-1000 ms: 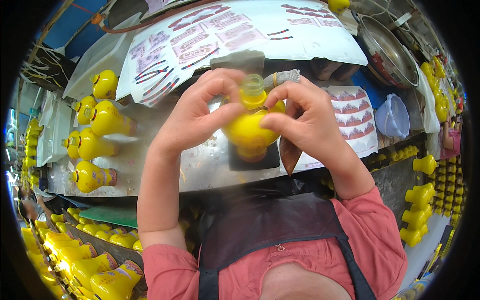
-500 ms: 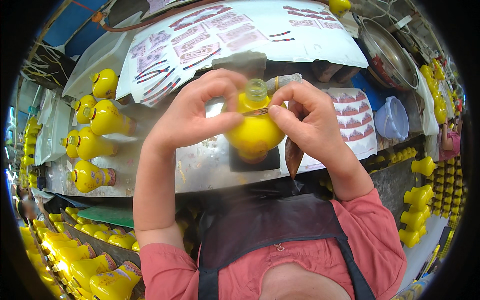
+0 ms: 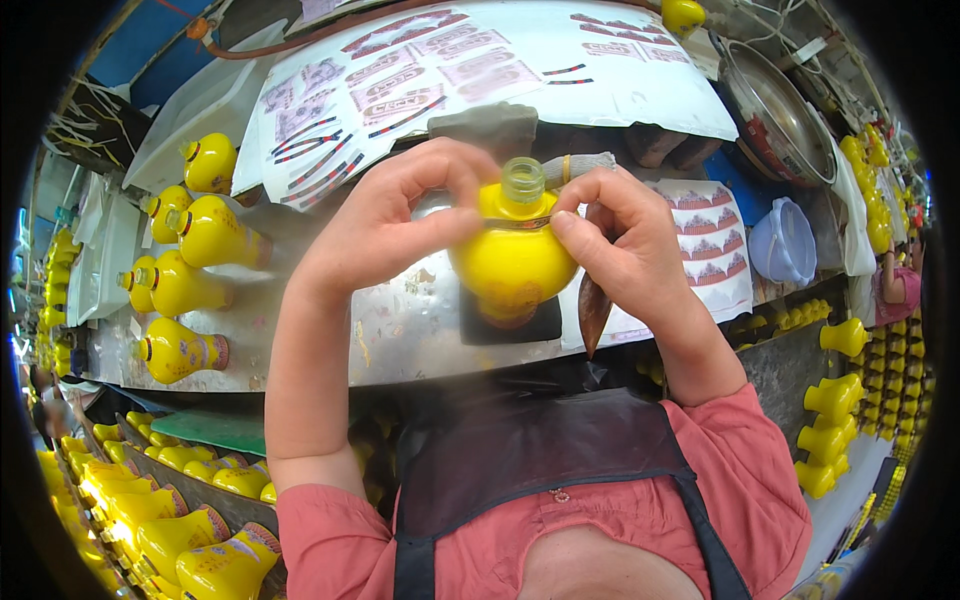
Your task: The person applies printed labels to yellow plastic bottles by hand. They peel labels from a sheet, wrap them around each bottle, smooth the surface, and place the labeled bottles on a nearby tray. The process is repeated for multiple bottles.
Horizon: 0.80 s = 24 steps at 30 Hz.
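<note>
A round-bodied yellow bottle [image 3: 515,260] with a clear glass neck stands before me on a dark block [image 3: 545,325]. Across its shoulder lies a narrow dark patterned strip [image 3: 518,223]. My left hand [image 3: 400,215] curls around the bottle's left shoulder; its thumb is blurred near the strip's left end, and some fingertips are hidden behind the bottle. Thumb and index finger of my right hand [image 3: 620,235] pinch at the strip's right end. A brown, pointed, blade-like tool [image 3: 594,315] hangs down from under my right palm, its upper part hidden by the fingers.
Several yellow bottles [image 3: 180,350] lie or stand at the left. Behind, a white board [image 3: 590,100] carries printed decal sheets and loose dark strips. A grey cloth roll [image 3: 590,168] lies behind the bottle; a pale blue bucket [image 3: 783,240] and metal pan [image 3: 775,110] stand right.
My left thumb has drawn left along the shoulder, baring more of the strip. The bottle and my right hand have shifted slightly to the right.
</note>
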Tool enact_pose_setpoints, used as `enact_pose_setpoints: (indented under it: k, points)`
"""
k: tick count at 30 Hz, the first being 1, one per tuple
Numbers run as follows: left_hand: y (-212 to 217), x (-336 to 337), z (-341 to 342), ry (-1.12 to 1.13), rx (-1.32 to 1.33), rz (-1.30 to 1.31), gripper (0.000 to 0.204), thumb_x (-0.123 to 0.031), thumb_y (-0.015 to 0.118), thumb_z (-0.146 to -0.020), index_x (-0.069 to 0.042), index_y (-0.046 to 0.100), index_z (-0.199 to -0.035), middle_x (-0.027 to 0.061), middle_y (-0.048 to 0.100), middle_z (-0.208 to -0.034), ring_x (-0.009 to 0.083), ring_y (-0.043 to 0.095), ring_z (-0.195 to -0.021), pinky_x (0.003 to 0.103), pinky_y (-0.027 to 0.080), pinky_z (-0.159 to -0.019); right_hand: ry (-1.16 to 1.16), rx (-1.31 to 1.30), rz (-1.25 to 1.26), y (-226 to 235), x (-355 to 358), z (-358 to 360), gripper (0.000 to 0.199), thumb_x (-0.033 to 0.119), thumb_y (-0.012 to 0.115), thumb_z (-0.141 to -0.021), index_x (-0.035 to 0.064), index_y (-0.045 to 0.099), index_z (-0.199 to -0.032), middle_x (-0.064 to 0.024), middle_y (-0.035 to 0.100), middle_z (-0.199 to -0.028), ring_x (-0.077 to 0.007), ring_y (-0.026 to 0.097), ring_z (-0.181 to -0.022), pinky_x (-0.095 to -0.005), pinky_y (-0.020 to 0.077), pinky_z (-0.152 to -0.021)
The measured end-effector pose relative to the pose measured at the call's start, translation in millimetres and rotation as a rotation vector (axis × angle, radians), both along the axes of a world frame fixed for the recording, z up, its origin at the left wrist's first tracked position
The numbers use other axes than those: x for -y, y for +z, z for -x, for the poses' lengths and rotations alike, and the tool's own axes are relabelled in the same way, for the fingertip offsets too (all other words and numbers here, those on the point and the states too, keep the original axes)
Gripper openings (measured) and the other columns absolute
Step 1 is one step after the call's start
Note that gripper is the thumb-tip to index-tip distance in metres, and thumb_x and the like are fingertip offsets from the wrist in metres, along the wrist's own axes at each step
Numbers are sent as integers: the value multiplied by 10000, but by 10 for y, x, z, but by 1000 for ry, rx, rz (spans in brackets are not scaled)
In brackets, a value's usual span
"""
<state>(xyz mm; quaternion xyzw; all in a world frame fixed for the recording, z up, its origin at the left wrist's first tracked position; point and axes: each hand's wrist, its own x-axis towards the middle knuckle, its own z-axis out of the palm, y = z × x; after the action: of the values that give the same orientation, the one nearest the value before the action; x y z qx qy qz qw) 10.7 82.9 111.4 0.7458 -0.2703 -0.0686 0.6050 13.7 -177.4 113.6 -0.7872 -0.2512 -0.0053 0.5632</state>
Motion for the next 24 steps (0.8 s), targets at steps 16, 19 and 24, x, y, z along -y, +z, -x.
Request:
enact_pose_setpoints:
  k: [16,19,24]
  points:
    - [-75,95,57,136,-31,124,121,-86,727,-829,-46,614,-845,98,674,-1180,179,611,-1087,324,458,-984,42,3,11,-1,40,34,96,84,719,-898,33,638,-902,30,538,-796,10,493,-590,-171,350,-523]
    - [-61,87,42,148,83,7,108,-68,714,-815,-42,611,-835,107,694,-1165,169,617,-1079,321,462,-979,35,58,58,5,45,35,94,63,726,-879,35,637,-879,25,535,-803,10,501,-585,-169,351,-518]
    - [-54,133,4,162,134,16,94,-59,694,-801,-35,604,-816,104,708,-1139,155,625,-1044,316,474,-962,41,76,97,19,31,-20,97,58,726,-863,33,633,-859,31,560,-766,11,516,-579,-173,356,-504]
